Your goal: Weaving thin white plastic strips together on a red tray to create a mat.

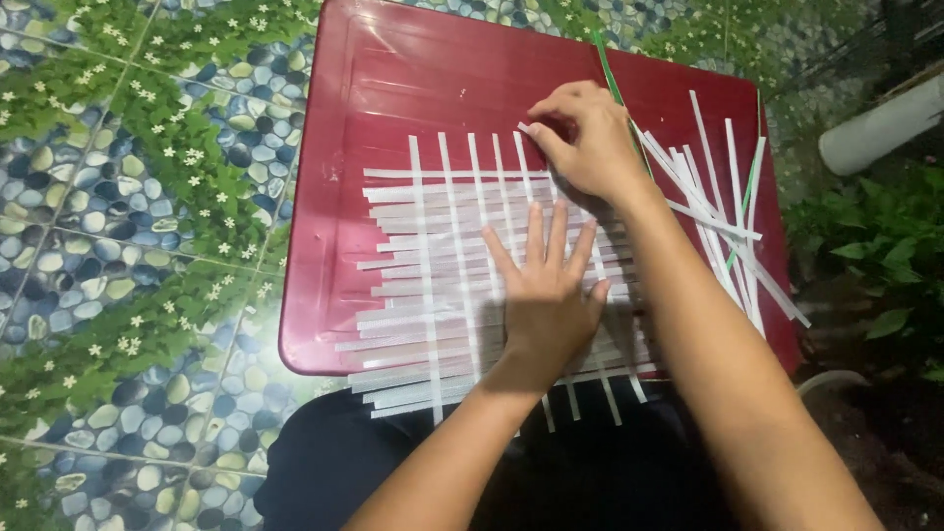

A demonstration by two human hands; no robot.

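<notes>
A mat of woven white strips [433,265] lies on a dark red plastic lid [393,79] that serves as the worktop. Long strips run side to side and narrower ones cross them from top to bottom, their ends sticking out past the near edge of the lid.

The left hand [547,295] lies flat on the right part of the mat, palm down, fingers straight and spread, pressing the strips; it grips nothing. Just beyond its fingertips, the right hand [588,138] rests at the far edge of the weave, fingers curled, thumb and forefinger pinched on the top end of one upright white strip [526,157]. The right forearm crosses above the right side of the mat.

To the right of the right hand, a loose pile of spare white strips [718,226] fans out across the lid, some reaching over its right edge. A thin green strip [608,69] pokes out from behind the right hand.

The lid sits over a floor [118,197] patterned with pebbles, green leaves and small white flowers. Dark cloth [334,462] shows below the lid's near edge. Real green plants [885,256] and a pale pipe [880,123] stand off to the far right.
</notes>
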